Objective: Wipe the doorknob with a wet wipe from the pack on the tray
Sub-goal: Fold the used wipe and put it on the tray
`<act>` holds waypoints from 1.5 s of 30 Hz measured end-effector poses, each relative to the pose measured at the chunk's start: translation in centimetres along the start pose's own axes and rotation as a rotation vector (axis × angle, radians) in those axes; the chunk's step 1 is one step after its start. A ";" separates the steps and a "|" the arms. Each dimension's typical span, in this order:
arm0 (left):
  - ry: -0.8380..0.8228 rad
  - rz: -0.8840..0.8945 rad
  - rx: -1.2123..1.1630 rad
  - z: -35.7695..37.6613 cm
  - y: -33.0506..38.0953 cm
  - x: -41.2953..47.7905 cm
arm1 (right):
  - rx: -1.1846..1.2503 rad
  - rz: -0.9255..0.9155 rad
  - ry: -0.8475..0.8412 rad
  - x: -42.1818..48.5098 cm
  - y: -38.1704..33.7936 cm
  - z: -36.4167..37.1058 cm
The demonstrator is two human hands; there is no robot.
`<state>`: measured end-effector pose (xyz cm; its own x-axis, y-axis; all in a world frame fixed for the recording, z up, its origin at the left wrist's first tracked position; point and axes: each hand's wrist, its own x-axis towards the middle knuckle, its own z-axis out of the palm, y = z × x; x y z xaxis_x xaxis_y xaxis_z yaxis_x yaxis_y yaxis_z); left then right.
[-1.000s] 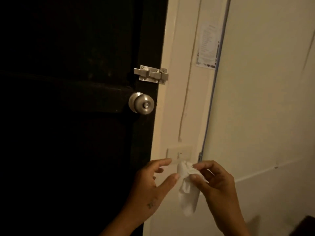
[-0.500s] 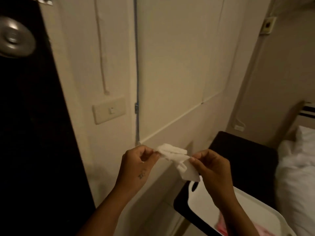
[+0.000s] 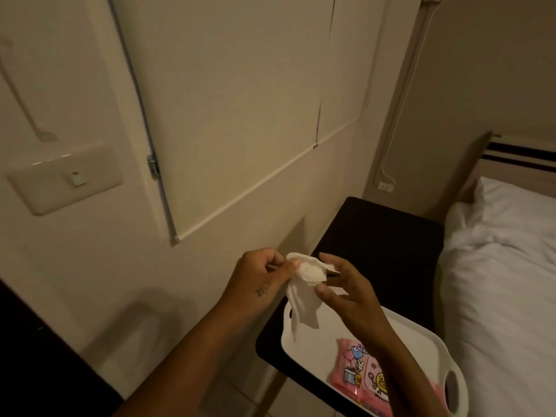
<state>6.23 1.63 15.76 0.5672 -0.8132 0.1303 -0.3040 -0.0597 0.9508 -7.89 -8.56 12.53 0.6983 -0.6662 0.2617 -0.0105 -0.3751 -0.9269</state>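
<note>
Wipe [image 3: 304, 291] in both hands, pack [image 3: 356, 377] (half hidden)

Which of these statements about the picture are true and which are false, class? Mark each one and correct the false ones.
1. Both hands hold the wipe. True: the left hand pinches the top of the wipe and the right hand touches its side.
2. The pink pack lies on the bed. False: the pack lies on the white tray.
3. The doorknob is in view. False: no doorknob shows in the picture.
4. The tray rests on a dark table. True: the table stands beside the bed.
5. A light switch is on the wall at the left. True: the switch is there.
</note>
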 end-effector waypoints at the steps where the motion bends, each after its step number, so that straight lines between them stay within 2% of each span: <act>1: -0.025 -0.009 -0.006 0.7 -0.3 0.6 | 0.012 -0.011 0.006 0.5 0.5 -0.5; 6: -0.119 -0.070 -0.036 3.4 -2.6 3.7 | 0.262 0.095 0.141 2.0 2.7 -4.1; 9: -0.156 -0.110 -0.015 5.7 -4.1 4.9 | 0.256 0.141 0.114 2.6 4.0 -5.9; 13: -0.214 -0.244 -0.217 9.2 -5.6 5.4 | 0.261 0.257 0.101 3.4 6.0 -7.1; 15: -0.267 -0.285 -0.224 10.5 -6.1 5.7 | 0.259 0.308 0.110 3.8 6.7 -7.5; 19: -0.282 -0.228 -0.035 11.9 -7.1 6.6 | 0.304 0.390 0.153 4.3 7.8 -8.4; 22: -0.271 -0.228 -0.044 11.7 -7.8 8.2 | 0.302 0.427 0.204 4.6 8.7 -9.2; 28: -0.413 -0.154 -0.029 10.9 -8.8 12.1 | 0.244 0.529 0.329 5.1 10.9 -9.7; 31: -0.379 -0.104 -0.097 11.3 -8.5 14.5 | 0.204 0.460 0.442 5.9 11.3 -10.2; 33: -0.336 -0.007 -0.130 11.4 -8.3 15.7 | 0.167 0.381 0.496 6.3 11.3 -10.4; 35: -0.367 0.068 -0.112 11.3 -8.7 16.0 | 0.124 0.334 0.519 6.1 11.6 -10.3; 38: -0.510 0.049 -0.017 11.2 -11.6 14.8 | 0.048 0.395 0.475 4.3 13.5 -9.5; 43: -0.750 -0.045 0.287 11.1 -18.2 11.2 | -0.301 0.625 0.166 -0.4 17.9 -6.7; 45: -0.778 -0.086 0.313 11.1 -19.6 10.6 | -0.380 0.684 0.141 -1.4 19.0 -6.0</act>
<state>9.72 -12.29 -4.62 -0.0563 -0.9585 -0.2794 -0.5472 -0.2045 0.8116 -13.39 -18.62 -3.84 0.3516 -0.8942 -0.2773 -0.6654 -0.0303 -0.7459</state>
